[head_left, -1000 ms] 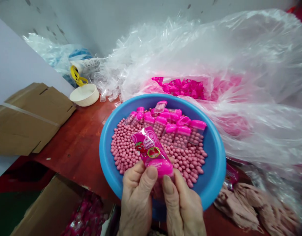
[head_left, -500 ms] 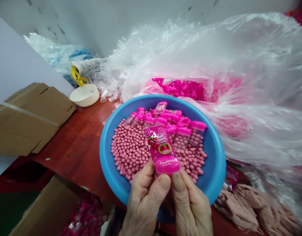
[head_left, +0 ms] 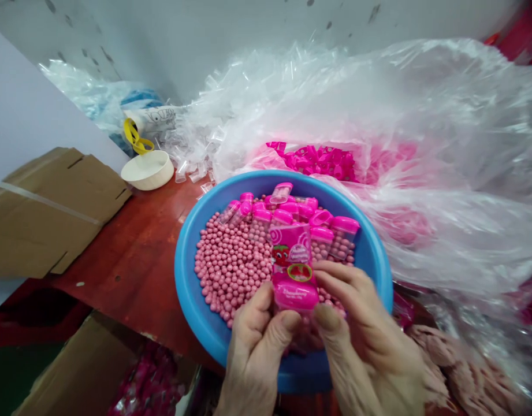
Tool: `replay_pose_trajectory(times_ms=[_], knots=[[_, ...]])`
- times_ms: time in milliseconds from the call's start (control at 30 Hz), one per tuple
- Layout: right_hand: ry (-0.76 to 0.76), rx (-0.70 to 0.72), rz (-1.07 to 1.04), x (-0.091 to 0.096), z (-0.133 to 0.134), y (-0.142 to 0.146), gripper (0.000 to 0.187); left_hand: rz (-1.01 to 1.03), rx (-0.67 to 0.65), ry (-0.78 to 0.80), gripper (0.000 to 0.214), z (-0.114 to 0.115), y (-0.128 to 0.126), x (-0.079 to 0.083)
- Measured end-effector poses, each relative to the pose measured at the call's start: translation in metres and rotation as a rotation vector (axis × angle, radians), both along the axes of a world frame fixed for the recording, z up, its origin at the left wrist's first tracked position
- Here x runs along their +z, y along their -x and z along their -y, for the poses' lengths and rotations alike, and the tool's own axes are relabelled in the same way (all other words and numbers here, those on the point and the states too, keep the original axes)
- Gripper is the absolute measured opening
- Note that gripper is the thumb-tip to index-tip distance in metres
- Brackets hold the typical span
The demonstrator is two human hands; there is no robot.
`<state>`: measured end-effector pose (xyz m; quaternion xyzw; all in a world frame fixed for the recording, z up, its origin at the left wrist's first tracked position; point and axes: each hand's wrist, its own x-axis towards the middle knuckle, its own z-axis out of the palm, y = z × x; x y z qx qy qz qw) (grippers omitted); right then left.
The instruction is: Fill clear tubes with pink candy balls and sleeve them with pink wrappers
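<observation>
A labelled tube with a glossy pink cap [head_left: 295,296] is held upright over a round blue plastic basin [head_left: 191,289], with a pink strawberry-printed label [head_left: 291,251] facing upward. The left hand [head_left: 257,352] and the right hand [head_left: 365,329] are brought close together around the tube: its lower end is pinched by both thumbs, and the fingers of the right hand are spread just beside the label.

Inside the basin, clear plastic tubes with pink caps [head_left: 343,237] are clustered on a thick layer of small, round, loose pink beads [head_left: 231,260]. Beads can be seen through the walls of the nearest tubes, and no labels can be made out on them. Much of the basin's bead supply is left loose.

Further stock is left outside the basin. Loose pink caps [head_left: 317,163] are heaped within a large clear plastic bag [head_left: 443,115], and a pile of clear plastic tubes [head_left: 192,167] is banked against the wall behind the red-brown bench [head_left: 131,248]. Pink printed packets [head_left: 148,384] are seen in an open cardboard carton [head_left: 62,372] below the bench edge, though their number cannot be judged. A cream-coloured round bowl [head_left: 147,170] and a flattened brown cardboard sheet [head_left: 53,214] are placed to the left.
</observation>
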<state>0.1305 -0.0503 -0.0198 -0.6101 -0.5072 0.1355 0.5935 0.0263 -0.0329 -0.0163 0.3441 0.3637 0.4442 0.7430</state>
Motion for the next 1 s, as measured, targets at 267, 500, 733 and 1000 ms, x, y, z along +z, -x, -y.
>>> replay_pose_trajectory(times_ms=[267,500,733,1000], knots=[[0.09,0.069,-0.394,0.005,-0.008,0.014,0.013,0.084,0.097,0.023,0.022,0.001,-0.004,0.001],[0.189,0.043,-0.534,-0.001,-0.003,0.014,0.005,0.05,0.212,-0.055,0.022,0.002,-0.008,0.0],[0.325,0.276,-0.898,0.003,-0.008,0.0,0.023,-0.071,0.147,0.053,0.027,0.001,-0.007,0.007],[0.271,0.139,-0.989,0.001,-0.013,-0.006,0.016,-0.119,0.145,0.074,0.022,0.003,-0.006,0.007]])
